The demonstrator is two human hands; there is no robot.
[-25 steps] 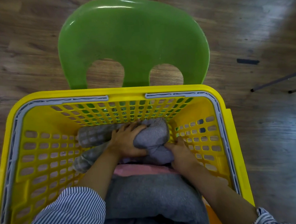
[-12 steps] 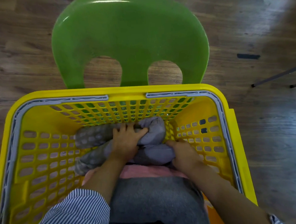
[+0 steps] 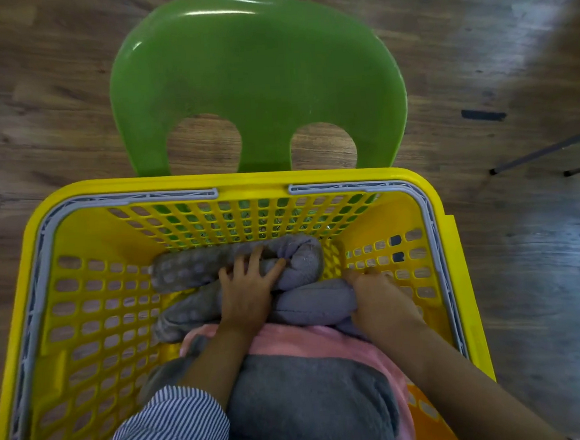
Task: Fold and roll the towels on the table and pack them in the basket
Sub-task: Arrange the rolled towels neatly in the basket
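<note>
Floor (image 3: 33, 100): dark wood planks under everything.
Chair (image 3: 254, 78): green plastic back rising just behind the basket's far rim.
Basket (image 3: 210, 184): yellow, holed walls; towels are packed inside it.
Dark grey towel (image 3: 304, 401): nearest, lying over a pink towel (image 3: 324, 341).
Lilac rolled towel (image 3: 308, 308): at the far wall, likely being wedged in so the roll cannot spring loose.
Left hand (image 3: 249, 291): fingers spread, pressing down on the roll.
Right hand (image 3: 376, 299): fingers curled around the roll's right end, beside the wall.
</note>
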